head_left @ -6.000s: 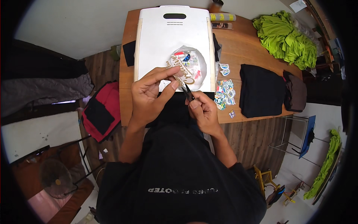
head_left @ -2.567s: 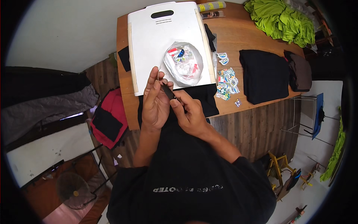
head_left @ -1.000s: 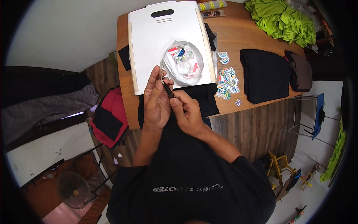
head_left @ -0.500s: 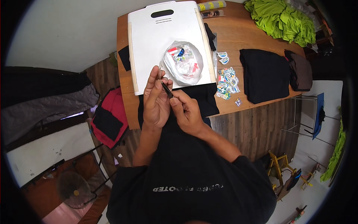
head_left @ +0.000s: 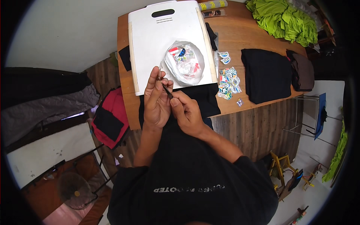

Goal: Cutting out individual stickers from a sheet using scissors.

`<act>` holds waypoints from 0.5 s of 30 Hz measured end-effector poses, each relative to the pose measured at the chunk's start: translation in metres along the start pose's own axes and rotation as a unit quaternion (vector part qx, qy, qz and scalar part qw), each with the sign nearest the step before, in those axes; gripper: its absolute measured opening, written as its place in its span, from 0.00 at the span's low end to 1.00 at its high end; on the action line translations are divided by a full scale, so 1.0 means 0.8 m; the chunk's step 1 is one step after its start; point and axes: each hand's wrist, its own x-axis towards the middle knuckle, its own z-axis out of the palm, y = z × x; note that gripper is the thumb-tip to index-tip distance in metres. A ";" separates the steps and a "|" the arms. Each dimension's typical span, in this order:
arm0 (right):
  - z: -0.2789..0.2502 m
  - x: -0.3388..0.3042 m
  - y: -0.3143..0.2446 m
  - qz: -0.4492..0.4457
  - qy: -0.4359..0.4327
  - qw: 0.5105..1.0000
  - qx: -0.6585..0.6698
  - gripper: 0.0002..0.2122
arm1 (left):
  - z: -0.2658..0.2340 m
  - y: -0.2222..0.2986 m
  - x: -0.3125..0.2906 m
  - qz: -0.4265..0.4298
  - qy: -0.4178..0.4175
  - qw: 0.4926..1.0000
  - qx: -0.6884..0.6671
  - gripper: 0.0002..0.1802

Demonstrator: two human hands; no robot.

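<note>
My left hand (head_left: 158, 105) is raised in front of the white board, thumb against the fingers, pinching a small thin pale piece (head_left: 161, 74) whose kind I cannot make out. Thumb and fingers of my right hand (head_left: 188, 114) are closed on a slim black pointed tool (head_left: 167, 91), its tip at the left hand's fingers. Just beyond the hands, a white plastic bag (head_left: 201, 60) lies open on the board with colourful stickers (head_left: 182, 54) in clear wrapping inside. To the right, several loose cut-out stickers (head_left: 229, 83) lie on the wooden table.
The white board (head_left: 147, 45) with a handle slot lies over black cloth (head_left: 207, 98) on the table (head_left: 232, 37). Folded black clothing (head_left: 266, 76) sits at the right, bright green fabric (head_left: 283, 22) behind it. A fan (head_left: 77, 193) stands at the lower left.
The black tool has shifted slightly within my fingers, its tip a little closer to the piece in my left hand. Both hands stay in nearly the same place.
</note>
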 end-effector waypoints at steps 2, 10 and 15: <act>0.000 0.000 0.000 -0.041 0.002 0.999 0.021 0.12 | -0.001 0.000 0.000 0.002 0.000 1.000 0.004 0.24; 0.000 0.000 0.001 -0.015 0.005 1.000 -0.023 0.10 | -0.001 0.000 0.000 -0.026 -0.017 0.999 -0.007 0.24; 0.001 -0.001 0.000 -0.013 0.005 1.000 -0.024 0.11 | -0.001 -0.001 -0.001 0.003 0.008 1.000 0.007 0.24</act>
